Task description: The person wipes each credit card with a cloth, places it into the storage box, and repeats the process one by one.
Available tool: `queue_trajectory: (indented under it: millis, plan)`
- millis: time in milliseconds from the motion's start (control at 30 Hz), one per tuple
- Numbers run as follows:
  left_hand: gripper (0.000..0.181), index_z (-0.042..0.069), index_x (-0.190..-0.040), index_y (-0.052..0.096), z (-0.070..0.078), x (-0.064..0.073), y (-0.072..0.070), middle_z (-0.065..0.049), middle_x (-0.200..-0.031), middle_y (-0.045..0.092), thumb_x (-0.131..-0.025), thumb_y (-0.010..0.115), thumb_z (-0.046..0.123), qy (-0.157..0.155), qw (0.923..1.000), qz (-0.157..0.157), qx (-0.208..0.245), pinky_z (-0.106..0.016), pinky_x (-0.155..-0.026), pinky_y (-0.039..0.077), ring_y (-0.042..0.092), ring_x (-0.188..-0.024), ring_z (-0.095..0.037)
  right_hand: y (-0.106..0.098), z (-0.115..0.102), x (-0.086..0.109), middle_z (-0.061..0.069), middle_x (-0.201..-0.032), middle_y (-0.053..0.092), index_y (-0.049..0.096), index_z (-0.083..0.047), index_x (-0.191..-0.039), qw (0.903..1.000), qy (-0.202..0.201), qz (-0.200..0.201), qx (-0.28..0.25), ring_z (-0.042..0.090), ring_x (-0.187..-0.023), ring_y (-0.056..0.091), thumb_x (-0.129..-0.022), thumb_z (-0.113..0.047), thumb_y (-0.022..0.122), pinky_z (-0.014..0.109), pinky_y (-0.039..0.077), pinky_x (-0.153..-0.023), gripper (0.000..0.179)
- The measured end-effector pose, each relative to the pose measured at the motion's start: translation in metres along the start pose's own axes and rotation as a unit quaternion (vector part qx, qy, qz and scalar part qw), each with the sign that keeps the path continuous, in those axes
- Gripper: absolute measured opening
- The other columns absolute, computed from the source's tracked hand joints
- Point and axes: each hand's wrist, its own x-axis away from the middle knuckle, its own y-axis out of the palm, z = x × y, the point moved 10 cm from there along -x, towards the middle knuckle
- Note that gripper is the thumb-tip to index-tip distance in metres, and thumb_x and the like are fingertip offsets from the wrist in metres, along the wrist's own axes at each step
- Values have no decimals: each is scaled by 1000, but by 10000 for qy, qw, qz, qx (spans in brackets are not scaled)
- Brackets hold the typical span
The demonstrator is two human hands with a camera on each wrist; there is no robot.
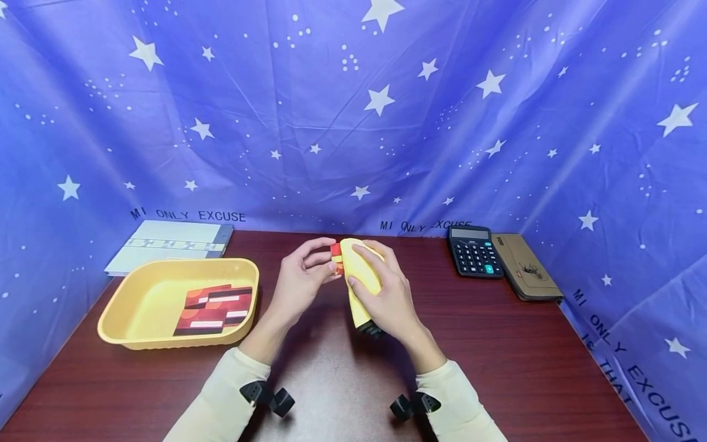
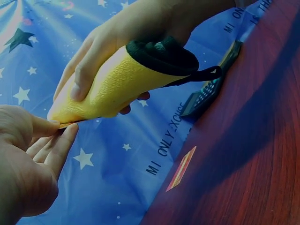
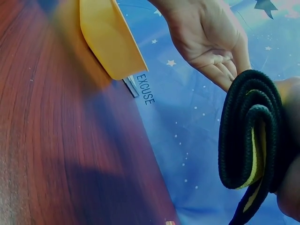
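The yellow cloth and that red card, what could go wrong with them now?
The red card might slip, since the left fingers pinch it near its edge. The folded yellow cloth might come open if the right fingers loosen, because its end shows several layers folded over.

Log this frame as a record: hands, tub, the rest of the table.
left hand: pinches red card, partly hidden at cloth
right hand: grips folded yellow cloth, dark-edged
tub: yellow, left side, red cards inside
loose card: flat on table, seen in left wrist view
back left: flat white item, behind tub
back right: calculator, beside brown notebook
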Motion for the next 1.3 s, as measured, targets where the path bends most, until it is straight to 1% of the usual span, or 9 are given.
queue_trajectory:
  millis: [133, 267, 333, 433, 600, 800, 967, 1100, 1300]
  plan:
    - [44, 0, -134, 61, 0, 0, 3, -20, -109, 75, -92, 64, -13, 24, 10000, -47, -42, -45, -89, 65, 77, -91, -15, 2, -1, 0, 0, -147, 55, 63, -26, -142, 10000, -22, -7, 6, 24, -125, 60, -85, -16, 81, 46, 55, -95, 61]
    - [43, 2, -132, 63, 2, 1, 3, -23, -113, 74, -92, 65, -13, 89, 9999, -70, -127, -39, -87, 66, 77, -93, -16, 5, -1, 2, -1, -147, 55, 63, -26, -142, 10000, 8, -48, 67, 25, -126, 58, -85, -17, 80, 46, 55, -92, 60]
    - [42, 2, -131, 63, 2, 1, 2, -24, -113, 74, -91, 65, -13, 116, 9998, -66, -154, -40, -87, 66, 77, -93, -16, 6, -1, 2, 0, -147, 55, 63, -26, -142, 9999, -35, -38, 118, 25, -126, 58, -85, -18, 80, 46, 57, -88, 60]
    - [42, 1, -131, 63, 4, 2, 0, -23, -112, 74, -91, 65, -13, 140, 9997, -78, -175, -43, -88, 66, 77, -92, -15, 5, -2, 2, 0, -147, 56, 62, -26, -143, 9998, -116, 3, 167, 24, -127, 59, -85, -18, 81, 46, 58, -88, 61]
    - [43, -2, -132, 61, 7, 2, 2, -24, -109, 73, -91, 65, -13, 128, 9996, -159, -214, -47, -87, 65, 77, -89, -15, -3, 2, 2, 2, -147, 56, 62, -27, -144, 9995, -141, 172, 230, 23, -123, 63, -85, -17, 82, 45, 59, -87, 63]
    - [42, -1, -131, 60, 8, 2, 3, -29, -110, 69, -90, 66, -13, 84, 9989, -293, -347, -40, -82, 68, 75, -86, -15, -15, 16, 3, 3, -148, 55, 61, -26, -144, 9993, 67, 260, 275, 23, -125, 61, -86, -16, 81, 44, 57, -92, 63]
    - [41, -2, -129, 60, 10, 3, 1, -30, -111, 68, -90, 65, -13, 36, 9983, -365, -445, -41, -81, 68, 74, -85, -16, -26, 28, 1, 2, -146, 56, 62, -27, -143, 9986, 295, 314, 308, 21, -127, 59, -86, -16, 81, 42, 55, -94, 61]
    - [43, -1, -130, 61, 14, 2, -4, -27, -110, 69, -89, 63, -14, 6, 9982, -315, -520, -40, -82, 68, 74, -83, -14, -34, 33, -1, 3, -144, 57, 64, -26, -142, 9980, 377, 397, 310, 22, -127, 59, -87, -16, 81, 41, 55, -94, 59]
    - [47, -4, -134, 58, 21, -1, -11, -18, -102, 69, -89, 66, -13, 114, 9982, -201, -557, -49, -85, 66, 72, -80, -12, -42, 37, -5, 4, -144, 57, 65, -25, -140, 9973, 489, 469, 296, 23, -127, 59, -87, -15, 81, 36, 53, -92, 57]
